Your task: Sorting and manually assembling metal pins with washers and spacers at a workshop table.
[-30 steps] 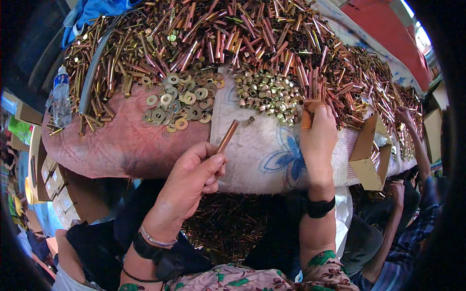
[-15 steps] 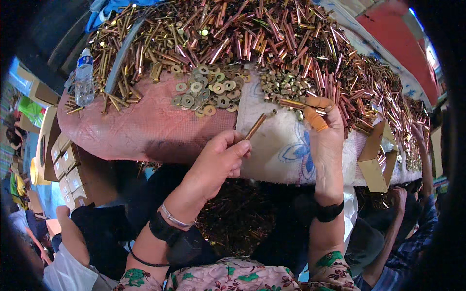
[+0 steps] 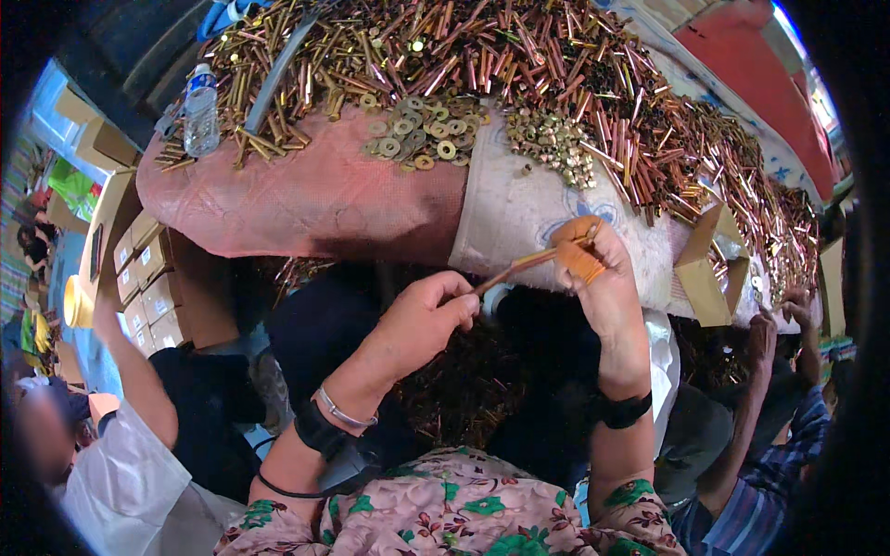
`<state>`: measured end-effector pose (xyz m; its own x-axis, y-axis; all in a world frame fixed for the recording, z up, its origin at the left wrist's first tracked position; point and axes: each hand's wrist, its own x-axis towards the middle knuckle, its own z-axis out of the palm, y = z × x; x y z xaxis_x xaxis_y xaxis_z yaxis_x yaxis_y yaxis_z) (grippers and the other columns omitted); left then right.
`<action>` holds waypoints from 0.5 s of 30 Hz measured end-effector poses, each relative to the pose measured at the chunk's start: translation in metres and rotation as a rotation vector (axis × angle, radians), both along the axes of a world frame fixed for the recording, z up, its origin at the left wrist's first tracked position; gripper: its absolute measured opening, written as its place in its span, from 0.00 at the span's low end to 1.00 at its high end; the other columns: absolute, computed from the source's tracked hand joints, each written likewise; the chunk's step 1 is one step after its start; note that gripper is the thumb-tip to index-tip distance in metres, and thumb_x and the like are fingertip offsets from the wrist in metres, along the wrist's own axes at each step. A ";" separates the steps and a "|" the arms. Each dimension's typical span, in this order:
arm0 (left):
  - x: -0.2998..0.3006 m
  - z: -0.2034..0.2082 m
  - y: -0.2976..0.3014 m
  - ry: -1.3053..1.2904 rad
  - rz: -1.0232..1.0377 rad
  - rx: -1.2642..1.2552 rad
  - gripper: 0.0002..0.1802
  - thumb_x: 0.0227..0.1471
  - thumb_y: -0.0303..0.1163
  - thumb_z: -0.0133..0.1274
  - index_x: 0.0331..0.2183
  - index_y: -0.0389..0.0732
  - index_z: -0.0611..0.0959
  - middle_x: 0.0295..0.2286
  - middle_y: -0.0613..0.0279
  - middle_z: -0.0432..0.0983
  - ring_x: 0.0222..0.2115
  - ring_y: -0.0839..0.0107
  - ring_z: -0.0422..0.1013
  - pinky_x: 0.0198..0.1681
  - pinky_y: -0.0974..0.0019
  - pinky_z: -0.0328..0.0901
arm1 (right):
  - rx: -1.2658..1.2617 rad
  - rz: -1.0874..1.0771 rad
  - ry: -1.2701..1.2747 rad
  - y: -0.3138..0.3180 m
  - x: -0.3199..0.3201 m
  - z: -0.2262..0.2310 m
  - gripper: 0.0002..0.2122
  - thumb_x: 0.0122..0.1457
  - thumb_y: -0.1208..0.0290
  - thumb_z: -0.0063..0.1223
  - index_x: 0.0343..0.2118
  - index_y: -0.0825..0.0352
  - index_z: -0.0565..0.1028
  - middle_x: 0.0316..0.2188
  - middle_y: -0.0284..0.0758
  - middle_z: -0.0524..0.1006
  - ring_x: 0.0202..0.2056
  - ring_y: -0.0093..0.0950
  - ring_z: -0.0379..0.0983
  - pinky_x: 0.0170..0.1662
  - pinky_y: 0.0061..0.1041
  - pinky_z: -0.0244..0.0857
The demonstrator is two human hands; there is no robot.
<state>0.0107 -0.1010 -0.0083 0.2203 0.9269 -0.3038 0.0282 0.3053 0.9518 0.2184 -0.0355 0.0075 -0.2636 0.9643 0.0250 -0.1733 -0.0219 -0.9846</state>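
Note:
My left hand (image 3: 408, 326) is closed, pinching a thin brass-coloured metal tube (image 3: 505, 274) between thumb and forefinger. The tube slants up toward my right hand (image 3: 612, 296), which has orange tape or covers on its fingers. Those fingers are closed on a slim metal rod (image 3: 542, 257) that lines up with the tube and meets it. Whether the rod sits inside the tube I cannot tell. Beyond my hands lie a heap of flat washers (image 3: 422, 132), a pile of small shiny nuts (image 3: 556, 153) and a large mound of coppery metal tubes (image 3: 640, 157).
A cloth-covered work surface (image 3: 315, 199) carries the heaps. On its left stand a water bottle (image 3: 200, 116) and a long grey strip (image 3: 276, 79). An open cardboard box (image 3: 709, 269) sits at the right, near a co-worker's hands (image 3: 779, 315). Stacked boxes (image 3: 153, 287) and another person (image 3: 139, 463) are at left.
Both hands have drawn back from the surface toward me. The tube and rod, apart before, now meet end to end. My view has shifted slightly.

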 end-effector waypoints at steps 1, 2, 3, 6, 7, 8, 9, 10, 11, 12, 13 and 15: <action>-0.001 -0.001 -0.008 0.050 -0.022 -0.003 0.05 0.52 0.30 0.46 0.28 0.40 0.73 0.20 0.71 0.67 0.15 0.87 0.55 0.16 0.83 0.51 | 0.034 0.052 -0.092 -0.005 0.003 0.000 0.03 0.52 0.79 0.49 0.30 0.68 0.70 0.20 0.26 0.66 0.20 0.15 0.59 0.23 0.14 0.52; -0.002 -0.002 -0.014 0.094 -0.048 -0.001 0.05 0.52 0.30 0.46 0.28 0.40 0.74 0.20 0.71 0.67 0.15 0.87 0.56 0.16 0.82 0.51 | 0.073 0.100 -0.190 -0.010 0.005 0.000 0.03 0.52 0.78 0.49 0.30 0.68 0.70 0.20 0.26 0.66 0.20 0.15 0.59 0.22 0.14 0.52; -0.003 -0.005 -0.020 0.139 -0.075 0.002 0.05 0.51 0.30 0.46 0.29 0.40 0.74 0.20 0.71 0.67 0.15 0.86 0.56 0.17 0.82 0.52 | 0.035 0.107 -0.195 -0.014 0.005 0.000 0.03 0.52 0.78 0.50 0.29 0.68 0.70 0.19 0.26 0.66 0.19 0.15 0.59 0.22 0.15 0.52; -0.006 -0.017 -0.032 -0.009 -0.126 -0.120 0.07 0.52 0.30 0.46 0.32 0.38 0.74 0.22 0.70 0.67 0.18 0.85 0.58 0.18 0.81 0.54 | -0.071 0.147 -0.239 -0.023 0.005 -0.007 0.03 0.51 0.77 0.52 0.28 0.67 0.71 0.20 0.27 0.68 0.19 0.16 0.60 0.21 0.15 0.53; -0.006 -0.020 -0.035 -0.073 -0.145 -0.170 0.07 0.52 0.30 0.46 0.33 0.38 0.73 0.22 0.69 0.67 0.18 0.85 0.59 0.18 0.80 0.54 | -0.080 0.144 -0.263 -0.026 0.003 -0.007 0.03 0.50 0.77 0.51 0.28 0.68 0.71 0.19 0.27 0.67 0.19 0.16 0.60 0.21 0.15 0.53; -0.005 -0.024 -0.038 -0.077 -0.123 -0.173 0.08 0.53 0.30 0.45 0.35 0.38 0.72 0.23 0.68 0.67 0.19 0.84 0.59 0.18 0.80 0.54 | -0.092 0.145 -0.286 -0.029 -0.001 -0.007 0.03 0.50 0.78 0.51 0.28 0.68 0.70 0.19 0.27 0.67 0.19 0.16 0.60 0.21 0.15 0.53; -0.003 -0.025 -0.039 -0.142 -0.090 -0.173 0.08 0.53 0.31 0.45 0.35 0.38 0.72 0.23 0.68 0.67 0.19 0.84 0.59 0.18 0.80 0.54 | -0.104 0.145 -0.309 -0.033 -0.006 -0.008 0.03 0.50 0.78 0.51 0.27 0.68 0.70 0.19 0.27 0.66 0.19 0.17 0.60 0.21 0.14 0.53; 0.001 -0.026 -0.040 -0.207 -0.058 -0.173 0.09 0.53 0.32 0.45 0.35 0.38 0.72 0.23 0.68 0.67 0.19 0.84 0.59 0.18 0.81 0.54 | -0.130 0.176 -0.329 -0.038 -0.011 -0.008 0.03 0.49 0.79 0.51 0.27 0.68 0.71 0.19 0.28 0.68 0.19 0.17 0.61 0.21 0.15 0.54; 0.005 -0.025 -0.040 -0.275 -0.032 -0.172 0.09 0.54 0.32 0.45 0.36 0.38 0.72 0.23 0.68 0.66 0.19 0.84 0.58 0.18 0.81 0.54 | -0.129 0.229 -0.382 -0.041 -0.015 -0.009 0.04 0.49 0.77 0.52 0.29 0.69 0.71 0.21 0.30 0.69 0.21 0.17 0.63 0.22 0.15 0.56; 0.008 -0.025 -0.040 -0.268 -0.034 -0.166 0.09 0.54 0.33 0.45 0.35 0.38 0.72 0.23 0.68 0.66 0.18 0.84 0.58 0.18 0.81 0.54 | -0.019 0.236 -0.458 -0.046 -0.024 -0.012 0.05 0.50 0.76 0.52 0.30 0.69 0.71 0.21 0.30 0.70 0.21 0.18 0.63 0.23 0.16 0.57; 0.010 -0.025 -0.039 -0.260 -0.036 -0.161 0.10 0.54 0.34 0.45 0.35 0.38 0.72 0.23 0.68 0.66 0.18 0.84 0.58 0.17 0.81 0.53 | 0.092 0.242 -0.533 -0.051 -0.033 -0.017 0.06 0.51 0.76 0.53 0.31 0.70 0.70 0.22 0.31 0.70 0.22 0.18 0.64 0.24 0.16 0.58; 0.009 -0.026 -0.037 -0.266 -0.055 -0.196 0.10 0.54 0.35 0.45 0.34 0.38 0.72 0.22 0.68 0.66 0.18 0.84 0.57 0.17 0.80 0.53 | 0.212 0.217 -0.554 -0.054 -0.036 -0.028 0.09 0.54 0.74 0.49 0.36 0.70 0.69 0.23 0.31 0.71 0.22 0.18 0.65 0.25 0.18 0.61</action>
<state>0.0201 -0.1381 -0.0339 0.3641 0.8410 -0.4002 -0.1921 0.4883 0.8513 0.1820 -0.0896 -0.0207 -0.4811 0.8766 0.0133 0.3498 0.2059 -0.9139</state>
